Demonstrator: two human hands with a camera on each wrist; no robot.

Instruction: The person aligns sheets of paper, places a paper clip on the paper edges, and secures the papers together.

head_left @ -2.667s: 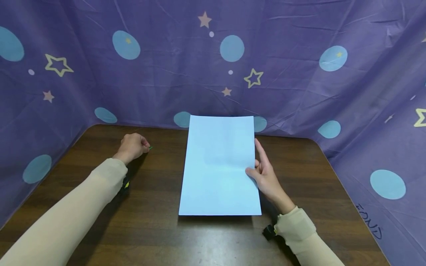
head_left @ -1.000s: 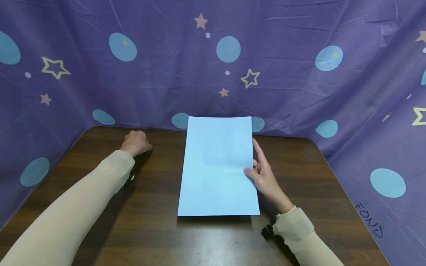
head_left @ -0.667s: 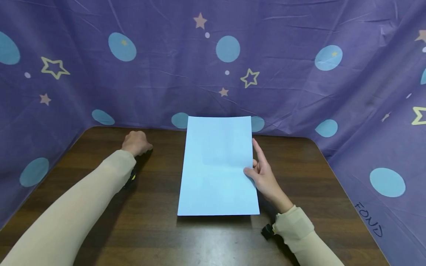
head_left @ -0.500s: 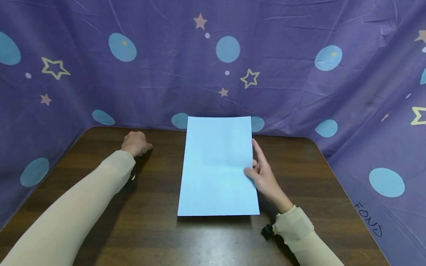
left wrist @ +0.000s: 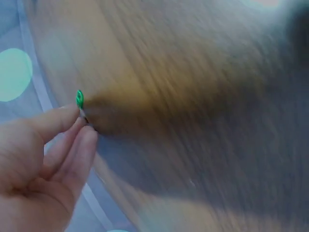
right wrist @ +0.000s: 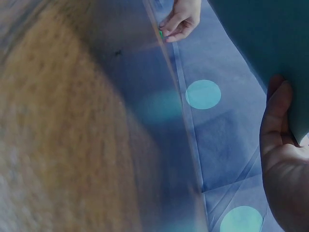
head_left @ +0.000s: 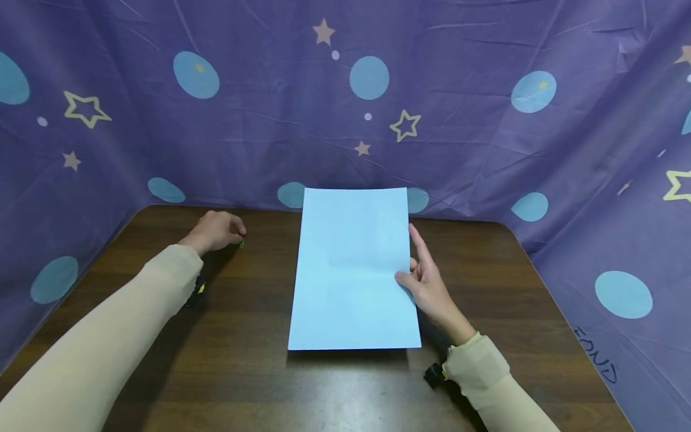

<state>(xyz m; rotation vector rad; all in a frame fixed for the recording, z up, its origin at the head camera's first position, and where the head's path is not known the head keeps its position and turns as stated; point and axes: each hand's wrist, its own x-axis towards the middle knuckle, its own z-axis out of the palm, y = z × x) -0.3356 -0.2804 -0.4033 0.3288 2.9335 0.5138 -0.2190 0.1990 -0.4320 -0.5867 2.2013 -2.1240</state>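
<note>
Over the table's far left, my left hand pinches a small green paper clip between thumb and fingertips. Its looped end sticks up past the thumb in the left wrist view, and the lower part is partly covered by the fingers. My right hand grips the right edge of a light blue sheet of paper, thumb on the front and other fingers behind. The sheet is held tilted above the table, and its shaded back looks dark teal in the right wrist view.
A brown wooden table with rounded far corners lies beneath both hands. Purple cloth with stars and blue dots hangs behind it and along both sides.
Green showed at my left fingertips at first, then the hand turned and hid it. Now that hand has drawn slightly left, and the paper clip shows again. The right hand and sheet stay still.
</note>
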